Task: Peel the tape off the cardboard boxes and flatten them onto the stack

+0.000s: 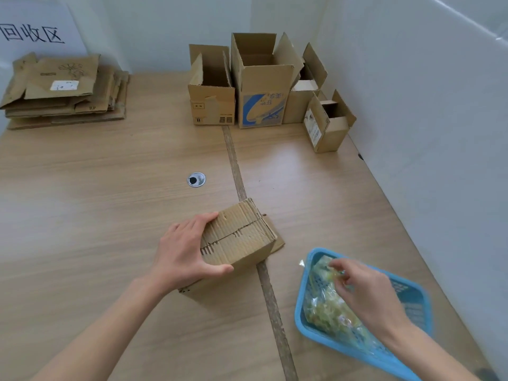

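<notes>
A small cardboard box (242, 237) stands near the middle of the table, its top seam showing torn paper. My left hand (184, 251) grips its left side, fingers over the top edge and thumb along the front. My right hand (365, 290) hovers over a blue basket (412, 292) at the front right, fingertips pinched on a clear strip of tape (336, 273). The basket holds a crumpled heap of peeled tape (327, 312). A stack of flattened cardboard (66, 89) lies at the far left.
Several open boxes (261, 83) stand in a row at the back right against the white wall. A round cable grommet (196, 179) sits in the tabletop. A brown seam strip (233, 160) runs front to back. A sign with characters hangs behind the stack.
</notes>
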Available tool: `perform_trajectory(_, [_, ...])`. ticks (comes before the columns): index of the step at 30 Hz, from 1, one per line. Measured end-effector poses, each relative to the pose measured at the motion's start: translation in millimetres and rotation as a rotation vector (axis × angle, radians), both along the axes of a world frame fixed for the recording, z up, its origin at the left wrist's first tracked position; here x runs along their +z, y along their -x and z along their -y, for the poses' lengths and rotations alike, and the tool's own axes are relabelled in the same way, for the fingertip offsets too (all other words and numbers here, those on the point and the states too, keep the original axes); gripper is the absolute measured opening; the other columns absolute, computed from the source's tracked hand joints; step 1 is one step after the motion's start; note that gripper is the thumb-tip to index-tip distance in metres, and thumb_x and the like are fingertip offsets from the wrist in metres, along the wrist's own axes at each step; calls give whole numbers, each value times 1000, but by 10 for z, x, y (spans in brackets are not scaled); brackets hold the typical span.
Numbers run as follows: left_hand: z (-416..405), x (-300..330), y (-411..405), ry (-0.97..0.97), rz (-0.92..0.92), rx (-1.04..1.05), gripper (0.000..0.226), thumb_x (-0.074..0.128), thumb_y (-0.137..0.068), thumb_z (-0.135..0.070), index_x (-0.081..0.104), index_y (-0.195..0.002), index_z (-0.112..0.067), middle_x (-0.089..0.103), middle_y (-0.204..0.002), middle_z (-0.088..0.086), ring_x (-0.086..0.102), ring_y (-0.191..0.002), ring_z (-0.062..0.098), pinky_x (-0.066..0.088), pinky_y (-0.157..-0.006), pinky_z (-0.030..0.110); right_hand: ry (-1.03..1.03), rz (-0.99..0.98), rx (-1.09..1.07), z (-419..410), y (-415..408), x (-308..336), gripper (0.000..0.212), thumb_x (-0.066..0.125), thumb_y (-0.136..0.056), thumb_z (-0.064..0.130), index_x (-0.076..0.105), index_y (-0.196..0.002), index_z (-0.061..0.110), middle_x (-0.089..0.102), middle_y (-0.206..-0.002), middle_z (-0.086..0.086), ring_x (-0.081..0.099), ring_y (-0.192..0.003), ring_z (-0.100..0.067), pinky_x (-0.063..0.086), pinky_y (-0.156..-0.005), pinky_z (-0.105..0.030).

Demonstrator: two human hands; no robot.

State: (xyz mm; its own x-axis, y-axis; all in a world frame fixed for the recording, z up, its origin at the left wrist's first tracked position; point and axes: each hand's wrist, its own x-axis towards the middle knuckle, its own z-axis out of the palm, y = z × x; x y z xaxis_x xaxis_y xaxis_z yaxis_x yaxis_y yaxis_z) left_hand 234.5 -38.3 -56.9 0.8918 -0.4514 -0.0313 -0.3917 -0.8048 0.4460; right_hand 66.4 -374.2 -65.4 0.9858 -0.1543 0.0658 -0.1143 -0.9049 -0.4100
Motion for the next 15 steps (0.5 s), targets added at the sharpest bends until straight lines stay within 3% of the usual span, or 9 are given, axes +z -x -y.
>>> perform_trajectory(3, [30, -1, 1, -5, 10, -6, 114, 66, -48, -86, 41, -146, -33, 54, -143, -14, 52, -128, 13, 39, -103, 37, 148, -133, 34, -71, 359, -443, 39, 88, -72, 6, 75, -105, 21, 72, -95, 13, 71, -75, -12, 55, -57, -27])
perform_trajectory(6, [31, -21, 6, -10, 9, -5, 114, 66, -48, -87, 40, -146, -33, 53, -143, -14, 51, -129, 13, 40, -103, 38, 135, -255, 32, -62, 385, -628, 32, 68, -94, 9, 71, -124, 19, 67, -113, 10, 69, -87, -19, 56, -67, -33])
perform_trajectory(11, [36, -21, 25, -10, 11, -3, 114, 65, -49, -88, 39, -146, -34, 53, -143, -14, 51, -129, 12, 39, -103, 39, 250, -336, 108, -128, 418, -635, 39, 56, -94, 2, 58, -133, 5, 39, -148, -3, 54, -120, -22, 58, -81, -32])
perform_trajectory(13, [39, -17, 30, -12, 13, -1, 115, 64, -48, -88, 39, -146, -34, 53, -143, -14, 51, -129, 12, 39, -103, 39, 274, -346, 119, -117, 430, -610, 41, 46, -98, 10, 53, -137, 1, 37, -147, -6, 51, -118, -23, 55, -88, -31])
perform_trajectory(15, [34, -21, 31, -12, 11, 2, 115, 64, -48, -88, 39, -146, -34, 53, -143, -14, 51, -129, 12, 39, -103, 39, 322, -318, 124, -99, 448, -619, 45, 41, -95, 24, 61, -128, 1, 48, -133, -7, 53, -109, -24, 53, -88, -35])
